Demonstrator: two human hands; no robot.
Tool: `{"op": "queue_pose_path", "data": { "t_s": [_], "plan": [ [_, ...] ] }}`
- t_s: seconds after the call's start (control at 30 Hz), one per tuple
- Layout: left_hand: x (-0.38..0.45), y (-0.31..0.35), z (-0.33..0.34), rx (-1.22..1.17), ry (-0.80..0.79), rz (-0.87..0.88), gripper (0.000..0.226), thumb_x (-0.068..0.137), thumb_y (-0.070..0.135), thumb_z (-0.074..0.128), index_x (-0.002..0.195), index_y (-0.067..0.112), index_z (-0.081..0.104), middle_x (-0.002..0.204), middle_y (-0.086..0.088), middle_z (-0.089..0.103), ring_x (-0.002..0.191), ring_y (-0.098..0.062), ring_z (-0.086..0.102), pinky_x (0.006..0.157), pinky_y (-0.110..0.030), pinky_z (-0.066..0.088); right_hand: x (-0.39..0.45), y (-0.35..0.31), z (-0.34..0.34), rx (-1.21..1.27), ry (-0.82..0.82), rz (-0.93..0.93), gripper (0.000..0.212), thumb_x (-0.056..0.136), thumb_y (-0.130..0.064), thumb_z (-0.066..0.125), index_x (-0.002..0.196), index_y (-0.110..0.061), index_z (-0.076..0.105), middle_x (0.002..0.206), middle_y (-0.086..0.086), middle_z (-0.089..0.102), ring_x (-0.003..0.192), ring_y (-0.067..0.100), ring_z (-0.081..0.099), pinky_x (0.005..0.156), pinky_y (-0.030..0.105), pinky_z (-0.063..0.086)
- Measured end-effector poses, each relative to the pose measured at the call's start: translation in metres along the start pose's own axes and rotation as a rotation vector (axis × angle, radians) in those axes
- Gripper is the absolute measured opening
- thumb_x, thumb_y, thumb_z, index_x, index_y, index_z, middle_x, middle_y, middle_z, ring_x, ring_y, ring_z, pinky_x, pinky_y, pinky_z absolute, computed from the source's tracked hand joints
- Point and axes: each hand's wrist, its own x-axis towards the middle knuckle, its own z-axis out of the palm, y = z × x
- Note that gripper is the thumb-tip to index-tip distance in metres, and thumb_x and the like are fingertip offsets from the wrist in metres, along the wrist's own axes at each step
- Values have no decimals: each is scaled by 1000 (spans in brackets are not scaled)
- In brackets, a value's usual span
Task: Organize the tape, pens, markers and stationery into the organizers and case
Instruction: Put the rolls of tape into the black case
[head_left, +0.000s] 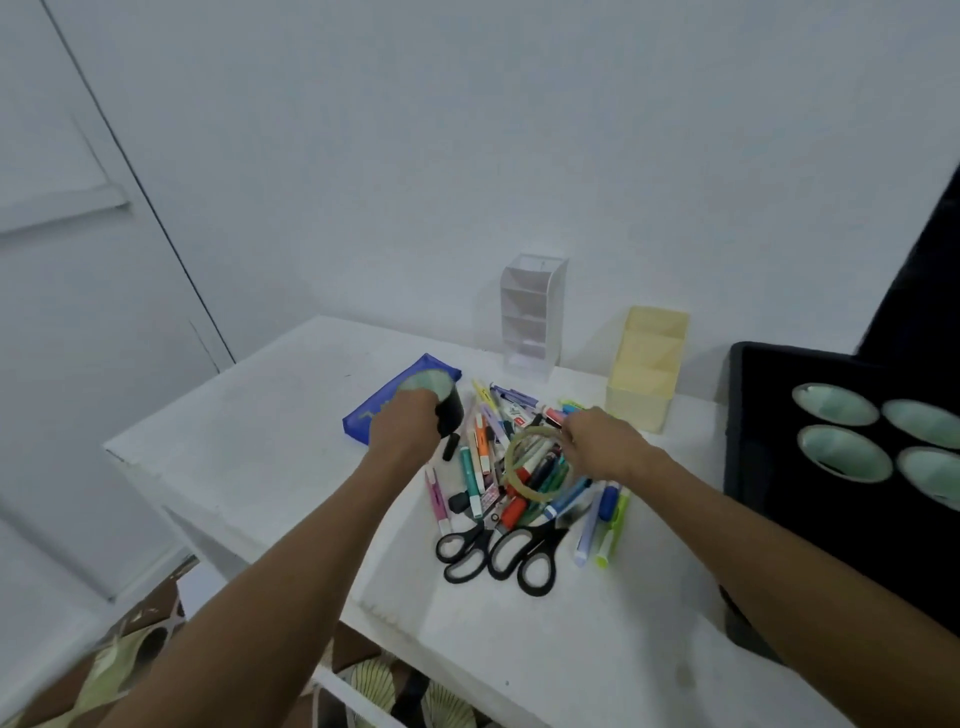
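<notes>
Tape: left hand (405, 423) grips black roll (450, 413), right hand (597, 441) pinches clear roll (537, 470); lift clear of pens (480, 452), drop into tray (748, 415).

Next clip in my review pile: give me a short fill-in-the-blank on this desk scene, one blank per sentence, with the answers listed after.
1. The left hand grips a roll of ____ tape over the blue mesh pencil case.
2. The right hand holds a ring of clear tape above the pile of ____.
3. Two pairs of black-handled ____ lie at the pile's near edge.
4. The pale yellow organizer stands to the ____ of the clear tiered organizer.

Answers: black; pens and markers; scissors; right
</notes>
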Motion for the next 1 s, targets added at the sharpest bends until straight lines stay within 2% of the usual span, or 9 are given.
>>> {"op": "queue_pose_path", "data": {
  "t_s": [0.1,0.2,0.4,0.47,0.53,0.67,0.77,0.87,1.0],
  "plan": [
    [11,33,-19,-1,85,162,25,95,12,46,116,13,61,108,-11,64,100,-30,60,70,-33,42,-1,15,-26,133,97,87,25,93,-25,52,91,-2,62,94,16,64,82,31,63,64,32,46],
    [17,81,-34,-21,120,340,29,94,13,48,120,17,62,109,-12,64,101,-32,59,68,-31,39,-13,42,-49,177,189,193,27,92,-23,51,97,0,65,98,18,66,87,33,64,66,33,48],
    [3,198,-27,-100,76,681,25,92,10,50,111,14,66,100,-13,65,96,-31,60,67,-31,41,-79,123,-80,175,285,438,24,90,-24,51,82,-5,64,86,13,68,77,29,64,68,35,54],
    [-10,234,-17,-131,45,785,25,92,11,49,109,15,66,99,-11,64,95,-29,59,65,-30,38,-113,149,-83,150,305,534,25,90,-25,52,84,-6,65,90,12,68,84,29,65,75,36,54],
    [-26,267,-5,-153,10,883,26,92,11,49,111,15,66,98,-10,64,96,-28,59,65,-29,37,-149,171,-85,143,296,634,25,92,-29,51,90,-8,66,93,10,66,89,29,64,74,33,49],
    [-61,324,18,-196,-54,1059,27,91,9,53,114,15,67,103,-13,66,100,-30,60,75,-33,49,-217,200,-85,123,274,805,25,92,-30,51,93,-9,65,93,9,64,81,28,63,67,34,50],
    [-85,353,38,-208,-132,1190,29,90,5,55,115,16,67,99,-7,68,96,-21,62,75,-31,50,-256,207,-78,63,248,894,22,90,-27,52,97,-11,65,99,12,64,86,32,63,68,34,47],
    [-104,365,54,-186,-213,1267,34,89,3,57,118,19,65,99,-3,69,86,-9,60,71,-28,50,-275,207,-67,-14,191,897,18,89,-24,53,97,-14,65,103,13,64,89,33,63,66,32,42],
    [-120,372,71,-96,-294,1352,44,90,6,56,129,25,58,111,1,66,96,-14,63,66,-22,40,-279,200,-57,-114,116,869,17,90,-19,48,98,-11,61,105,14,61,91,33,62,70,34,44]
  ]
}}
